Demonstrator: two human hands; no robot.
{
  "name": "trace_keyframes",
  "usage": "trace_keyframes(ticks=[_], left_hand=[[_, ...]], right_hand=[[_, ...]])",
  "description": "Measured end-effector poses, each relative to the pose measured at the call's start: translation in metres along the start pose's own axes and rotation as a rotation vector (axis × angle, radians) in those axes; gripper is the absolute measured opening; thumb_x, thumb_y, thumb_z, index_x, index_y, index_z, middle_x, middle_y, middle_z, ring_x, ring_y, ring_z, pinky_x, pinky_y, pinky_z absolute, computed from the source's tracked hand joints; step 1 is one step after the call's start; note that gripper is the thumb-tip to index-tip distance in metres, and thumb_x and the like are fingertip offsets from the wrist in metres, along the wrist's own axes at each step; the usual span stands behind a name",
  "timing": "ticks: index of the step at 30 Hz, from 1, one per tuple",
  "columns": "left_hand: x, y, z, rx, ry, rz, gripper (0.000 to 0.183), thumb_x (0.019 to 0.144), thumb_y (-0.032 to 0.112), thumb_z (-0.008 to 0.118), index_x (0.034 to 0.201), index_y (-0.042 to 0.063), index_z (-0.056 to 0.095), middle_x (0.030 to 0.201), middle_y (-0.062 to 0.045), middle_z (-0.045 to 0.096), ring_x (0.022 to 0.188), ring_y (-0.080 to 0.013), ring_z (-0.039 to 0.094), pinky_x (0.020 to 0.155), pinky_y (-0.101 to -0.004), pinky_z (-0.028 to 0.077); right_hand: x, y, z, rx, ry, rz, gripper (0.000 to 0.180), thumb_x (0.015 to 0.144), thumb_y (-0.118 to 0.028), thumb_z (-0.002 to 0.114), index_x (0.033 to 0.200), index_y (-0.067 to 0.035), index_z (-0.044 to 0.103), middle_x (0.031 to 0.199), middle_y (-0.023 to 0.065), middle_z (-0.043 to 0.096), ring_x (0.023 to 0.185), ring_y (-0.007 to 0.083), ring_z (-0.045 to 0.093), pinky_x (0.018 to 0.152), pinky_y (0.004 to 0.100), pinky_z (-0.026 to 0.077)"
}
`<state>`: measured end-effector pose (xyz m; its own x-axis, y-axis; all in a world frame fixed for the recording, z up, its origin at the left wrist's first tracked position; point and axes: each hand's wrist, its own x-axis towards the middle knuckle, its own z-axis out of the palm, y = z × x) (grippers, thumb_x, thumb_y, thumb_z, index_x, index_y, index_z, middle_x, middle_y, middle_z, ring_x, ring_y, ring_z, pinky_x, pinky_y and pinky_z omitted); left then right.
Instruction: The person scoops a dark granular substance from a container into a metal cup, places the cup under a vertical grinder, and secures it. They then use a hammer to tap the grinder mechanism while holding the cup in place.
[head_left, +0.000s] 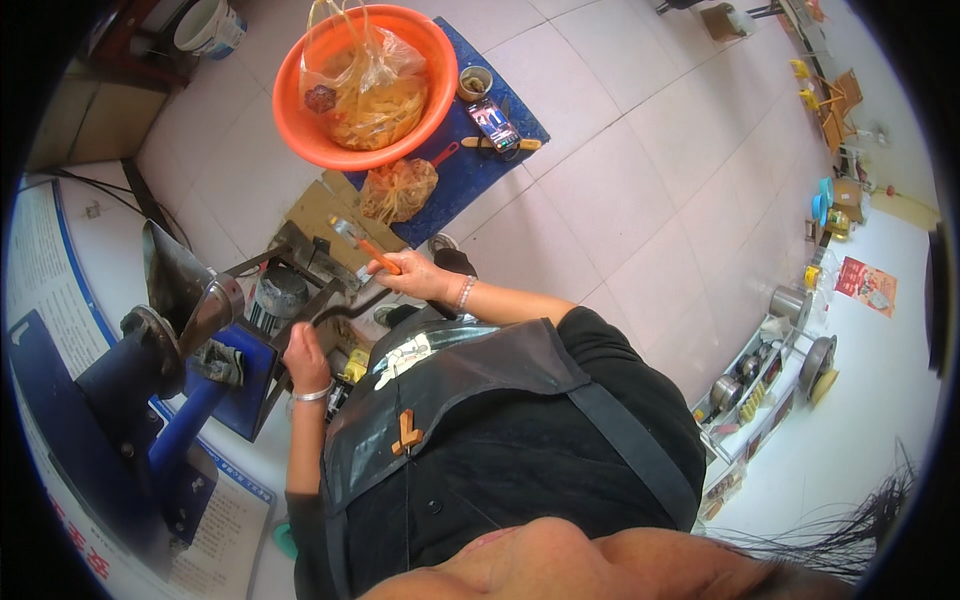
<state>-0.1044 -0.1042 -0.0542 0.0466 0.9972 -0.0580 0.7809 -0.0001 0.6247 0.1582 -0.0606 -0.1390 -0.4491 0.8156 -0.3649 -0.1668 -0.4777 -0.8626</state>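
My right hand (411, 275), with a bead bracelet at its wrist, grips the orange handle of a brush-like tool (379, 256). The tool's pale head points up and left, above worn cardboard. My left hand (306, 357), wearing a silver bangle, is lower left beside a dark metal frame (279, 373); its fingers are partly hidden, so whether it holds anything is unclear. Left of it stands a blue machine (124, 375) with a metal hopper (176, 277). A dark round metal piece (281, 292) sits within the frame between the machine and my right hand.
A blue low table (480, 176) bears an orange basin (364, 154) with bagged yellowish food, another plastic bag (399, 191), a phone (493, 124) and a small metal cup (475, 82). A white bucket (210, 30) stands upper left. A shelf rack (750, 405) with pots is at right.
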Motion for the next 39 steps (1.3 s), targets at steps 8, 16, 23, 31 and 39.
trace_keyframes(ticks=[8, 16, 23, 31, 39], left_hand=[[0.071, 0.043, 0.028, -0.527, -0.263, -0.179, 0.033, 0.105, 0.024, 0.044, 0.082, 0.003, 0.055, 0.053, 0.001, 0.046, 0.042, -0.0063, 0.041, 0.041, -0.0233, 0.032], [0.098, 0.065, 0.05, -0.451, -0.311, -0.088, 0.028, 0.103, 0.024, 0.051, 0.086, 0.003, 0.059, 0.055, 0.003, 0.045, 0.046, -0.005, 0.041, 0.043, -0.0228, 0.033], [0.076, 0.031, 0.086, -0.79, 0.033, -0.513, 0.025, 0.1, 0.021, 0.055, 0.086, 0.0, 0.059, 0.06, 0.0, 0.051, 0.05, -0.0078, 0.047, 0.05, -0.023, 0.042], [0.005, 0.018, 0.094, -1.137, -0.64, -0.686, 0.062, 0.104, 0.049, 0.027, 0.127, -0.003, 0.052, 0.1, -0.013, 0.066, 0.092, -0.0242, 0.065, 0.082, -0.0396, 0.051], [-0.001, 0.02, 0.091, -1.069, -0.404, -0.747, 0.041, 0.104, 0.042, 0.043, 0.088, 0.005, 0.053, 0.062, -0.003, 0.05, 0.041, -0.012, 0.041, 0.038, -0.0263, 0.034]], right_hand=[[-0.003, -0.034, -0.014, 0.107, -0.113, 0.041, 0.022, 0.093, -0.02, 0.065, 0.108, -0.003, 0.066, 0.073, -0.0047, 0.057, 0.06, 0.0028, 0.049, 0.056, 0.0213, 0.043], [-0.001, -0.035, -0.015, 0.262, -0.075, 0.035, 0.012, 0.091, -0.016, 0.067, 0.091, -0.004, 0.064, 0.073, 0.0016, 0.064, 0.049, 0.0054, 0.049, 0.044, 0.0214, 0.039], [0.013, -0.033, -0.011, 0.623, 0.153, 0.104, 0.012, 0.092, -0.014, 0.068, 0.088, -0.004, 0.062, 0.076, 0.0072, 0.067, 0.052, 0.0079, 0.056, 0.047, 0.0236, 0.047], [0.031, -0.028, -0.005, 0.962, 0.25, 0.164, 0.016, 0.094, -0.014, 0.065, 0.095, 0.001, 0.06, 0.083, 0.0112, 0.065, 0.059, 0.0118, 0.06, 0.054, 0.0295, 0.055], [0.039, -0.016, 0.01, 0.875, 0.265, 0.264, 0.013, 0.092, -0.012, 0.067, 0.091, -0.001, 0.06, 0.073, 0.0076, 0.062, 0.057, 0.0126, 0.058, 0.05, 0.0301, 0.052]])
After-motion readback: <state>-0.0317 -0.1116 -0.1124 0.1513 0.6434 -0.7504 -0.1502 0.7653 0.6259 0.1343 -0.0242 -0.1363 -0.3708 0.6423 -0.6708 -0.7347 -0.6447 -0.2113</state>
